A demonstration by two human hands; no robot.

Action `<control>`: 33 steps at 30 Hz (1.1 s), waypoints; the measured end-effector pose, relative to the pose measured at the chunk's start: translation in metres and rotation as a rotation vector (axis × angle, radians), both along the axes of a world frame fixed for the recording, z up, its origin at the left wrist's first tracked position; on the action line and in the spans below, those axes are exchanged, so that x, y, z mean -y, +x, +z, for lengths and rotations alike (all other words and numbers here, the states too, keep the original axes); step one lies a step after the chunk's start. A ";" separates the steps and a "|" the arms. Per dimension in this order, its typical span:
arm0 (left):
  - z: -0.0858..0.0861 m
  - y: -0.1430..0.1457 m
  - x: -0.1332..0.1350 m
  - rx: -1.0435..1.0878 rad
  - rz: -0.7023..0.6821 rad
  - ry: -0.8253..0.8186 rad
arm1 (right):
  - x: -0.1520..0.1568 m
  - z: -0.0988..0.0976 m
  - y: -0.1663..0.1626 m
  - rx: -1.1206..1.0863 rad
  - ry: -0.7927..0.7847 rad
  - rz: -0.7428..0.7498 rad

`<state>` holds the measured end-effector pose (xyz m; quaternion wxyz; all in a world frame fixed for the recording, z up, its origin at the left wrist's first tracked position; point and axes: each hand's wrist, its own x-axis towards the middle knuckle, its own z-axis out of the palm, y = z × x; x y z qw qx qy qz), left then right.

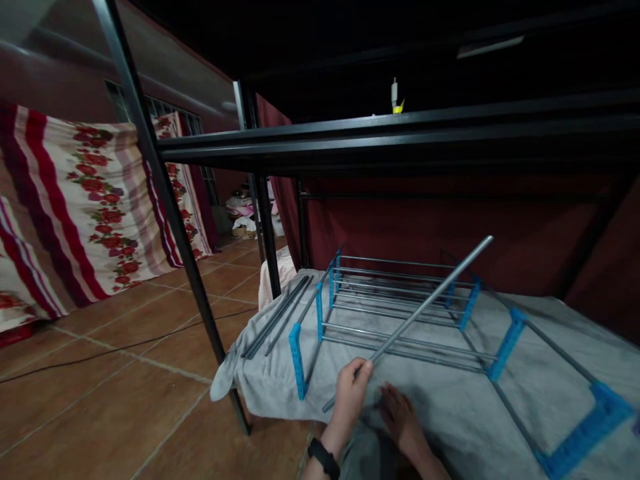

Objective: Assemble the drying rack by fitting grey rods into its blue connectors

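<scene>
My left hand (351, 385), with a black band on its wrist, is closed round a long grey metal tube (430, 300). The tube slants up to the right across a partly assembled rack (400, 303) of metal rods and blue plastic connectors. Its lower end sticks out below my fist. My right hand (400, 417) is low beside it, over the front edge of the bed, fingers stretched and holding nothing I can see. One blue connector (297, 360) stands at the rack's left front; another, larger in view, blue connector (583, 430) is at the right front.
Several loose metal tubes (280, 317) lie on the grey blanket (270, 383) left of the rack. A black bunk-bed post (175, 207) and rail (350, 137) frame the space. A cable (125, 348) crosses the tiled floor; a floral cloth (90, 200) hangs at left.
</scene>
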<state>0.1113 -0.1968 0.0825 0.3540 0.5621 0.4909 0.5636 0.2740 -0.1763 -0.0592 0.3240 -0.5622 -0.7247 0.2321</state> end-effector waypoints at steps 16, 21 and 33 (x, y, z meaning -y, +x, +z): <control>0.007 -0.019 0.023 -0.035 -0.009 -0.092 | -0.017 0.190 0.044 -1.207 -0.161 -0.290; 0.007 -0.012 0.025 -0.061 -0.047 -0.092 | -0.026 0.231 0.046 -1.303 -0.147 -0.224; 0.000 -0.012 -0.001 -0.283 -0.083 -0.024 | -0.038 0.240 0.078 -1.279 -0.014 -0.263</control>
